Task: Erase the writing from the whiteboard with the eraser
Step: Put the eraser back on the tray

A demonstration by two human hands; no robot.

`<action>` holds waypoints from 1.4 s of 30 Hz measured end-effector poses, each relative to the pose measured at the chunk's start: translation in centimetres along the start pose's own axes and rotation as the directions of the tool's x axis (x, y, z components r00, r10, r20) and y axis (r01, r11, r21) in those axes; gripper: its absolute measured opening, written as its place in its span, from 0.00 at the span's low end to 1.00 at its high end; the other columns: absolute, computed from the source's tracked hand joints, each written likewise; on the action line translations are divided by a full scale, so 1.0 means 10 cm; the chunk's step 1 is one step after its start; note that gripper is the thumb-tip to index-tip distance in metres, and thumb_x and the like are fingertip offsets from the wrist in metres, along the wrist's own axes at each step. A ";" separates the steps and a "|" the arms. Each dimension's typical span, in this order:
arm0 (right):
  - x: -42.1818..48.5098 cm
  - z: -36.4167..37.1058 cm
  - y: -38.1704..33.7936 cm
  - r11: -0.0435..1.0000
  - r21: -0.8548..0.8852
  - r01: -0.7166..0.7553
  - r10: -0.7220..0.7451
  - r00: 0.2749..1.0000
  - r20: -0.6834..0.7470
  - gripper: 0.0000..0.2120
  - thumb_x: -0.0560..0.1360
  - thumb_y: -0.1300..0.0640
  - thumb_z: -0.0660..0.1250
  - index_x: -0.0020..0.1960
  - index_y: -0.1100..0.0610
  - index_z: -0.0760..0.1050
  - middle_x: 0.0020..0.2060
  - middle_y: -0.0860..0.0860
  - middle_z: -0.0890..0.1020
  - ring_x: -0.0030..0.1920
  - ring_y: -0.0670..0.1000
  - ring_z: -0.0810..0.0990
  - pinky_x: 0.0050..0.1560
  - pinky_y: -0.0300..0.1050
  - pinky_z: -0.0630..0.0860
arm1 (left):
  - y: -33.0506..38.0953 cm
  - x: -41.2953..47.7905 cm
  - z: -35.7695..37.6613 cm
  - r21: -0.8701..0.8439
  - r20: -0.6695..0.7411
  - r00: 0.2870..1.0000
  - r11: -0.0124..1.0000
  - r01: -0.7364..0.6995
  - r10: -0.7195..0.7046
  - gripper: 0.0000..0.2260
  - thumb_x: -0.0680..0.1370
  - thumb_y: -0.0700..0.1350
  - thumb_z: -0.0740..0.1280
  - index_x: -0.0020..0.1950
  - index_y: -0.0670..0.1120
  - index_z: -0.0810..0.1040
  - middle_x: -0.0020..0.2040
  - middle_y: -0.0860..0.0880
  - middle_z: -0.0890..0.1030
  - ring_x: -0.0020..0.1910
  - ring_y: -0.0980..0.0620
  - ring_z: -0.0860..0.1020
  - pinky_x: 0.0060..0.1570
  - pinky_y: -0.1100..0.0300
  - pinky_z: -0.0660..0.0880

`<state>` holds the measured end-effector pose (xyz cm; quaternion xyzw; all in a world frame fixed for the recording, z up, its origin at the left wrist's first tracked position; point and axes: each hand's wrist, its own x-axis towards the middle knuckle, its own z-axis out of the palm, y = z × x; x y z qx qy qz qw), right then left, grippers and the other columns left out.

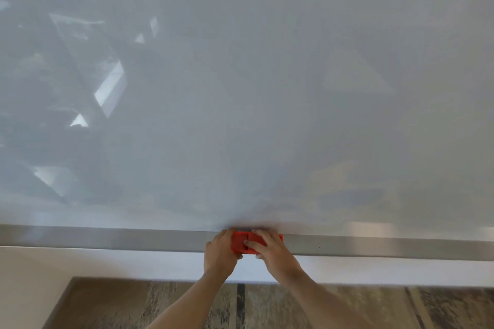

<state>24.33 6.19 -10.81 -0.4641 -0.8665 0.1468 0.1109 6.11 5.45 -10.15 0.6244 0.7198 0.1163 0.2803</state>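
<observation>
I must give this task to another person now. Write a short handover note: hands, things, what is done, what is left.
Hands: the left hand grips the left end of the red eraser; the right hand grips its right part.
Things: the eraser lies on the metal ledge at the bottom edge of the whiteboard.
Done: no writing shows on the visible board, only reflections.
Left: check the parts outside the view, then let go of the eraser.

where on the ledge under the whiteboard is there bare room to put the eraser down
The metal ledge is bare left of the left hand to the picture's edge, and right of the right hand likewise. Crowded only mid-ledge, where both hands grip the red eraser.
</observation>
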 end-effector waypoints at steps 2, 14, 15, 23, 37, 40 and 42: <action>0.02 0.00 0.01 1.000 -0.011 0.002 -0.002 1.000 -0.004 0.22 0.76 0.64 0.66 0.69 0.51 0.73 0.68 0.51 0.72 0.69 0.56 0.68 0.71 0.49 0.67 | -0.01 -0.02 0.03 -0.048 -0.023 1.000 0.999 0.015 -0.016 0.25 0.73 0.43 0.72 0.68 0.53 0.70 0.61 0.55 0.79 0.57 0.49 0.78 0.58 0.56 0.73; -0.02 0.04 -0.03 0.996 -0.071 -0.062 0.062 0.998 0.004 0.15 0.76 0.64 0.67 0.61 0.57 0.75 0.61 0.51 0.76 0.66 0.54 0.71 0.69 0.48 0.69 | -0.07 -0.14 0.12 0.038 -0.063 0.996 0.998 -0.055 0.058 0.19 0.79 0.44 0.65 0.70 0.52 0.67 0.63 0.54 0.78 0.58 0.52 0.77 0.59 0.59 0.72; -0.05 0.04 -0.05 0.994 -0.090 -0.065 0.063 0.998 -0.023 0.17 0.72 0.66 0.71 0.59 0.56 0.77 0.59 0.50 0.78 0.65 0.54 0.74 0.66 0.49 0.72 | -0.08 -0.16 0.13 0.068 -0.062 0.995 0.995 -0.074 0.079 0.19 0.80 0.45 0.64 0.71 0.52 0.67 0.65 0.54 0.76 0.60 0.52 0.75 0.61 0.59 0.71; -0.23 0.16 -0.19 0.968 -0.008 -0.252 0.252 0.968 -0.018 0.24 0.79 0.63 0.63 0.74 0.52 0.67 0.72 0.47 0.70 0.76 0.54 0.63 0.76 0.49 0.57 | -0.24 -0.28 0.21 0.318 0.012 0.986 0.934 -0.159 0.164 0.23 0.82 0.49 0.58 0.78 0.52 0.60 0.77 0.55 0.64 0.75 0.55 0.62 0.74 0.56 0.57; -0.26 -0.03 -0.27 0.985 -0.078 -0.154 0.156 0.988 0.015 0.28 0.80 0.57 0.59 0.78 0.50 0.56 0.77 0.45 0.60 0.78 0.51 0.55 0.77 0.50 0.41 | -0.02 -0.42 -0.22 0.268 -0.190 0.854 0.862 -0.429 0.484 0.21 0.81 0.52 0.57 0.75 0.51 0.67 0.72 0.55 0.72 0.67 0.54 0.74 0.67 0.58 0.69; -0.17 -0.19 -0.31 0.993 -0.058 -0.101 0.096 0.992 -0.083 0.28 0.74 0.59 0.68 0.73 0.52 0.68 0.70 0.47 0.72 0.71 0.53 0.71 0.73 0.53 0.64 | 0.15 -0.40 -0.48 0.247 -0.389 0.713 0.811 -0.530 0.584 0.20 0.81 0.51 0.58 0.71 0.50 0.73 0.69 0.55 0.75 0.64 0.54 0.76 0.64 0.59 0.68; -0.07 -0.31 -0.37 0.996 -0.029 -0.081 0.077 0.988 -0.132 0.26 0.76 0.59 0.65 0.74 0.51 0.66 0.72 0.46 0.71 0.72 0.52 0.69 0.73 0.52 0.65 | 0.33 -0.36 -0.73 0.284 -0.485 0.607 0.770 -0.572 0.630 0.20 0.80 0.50 0.59 0.71 0.50 0.73 0.70 0.55 0.73 0.66 0.53 0.74 0.65 0.58 0.66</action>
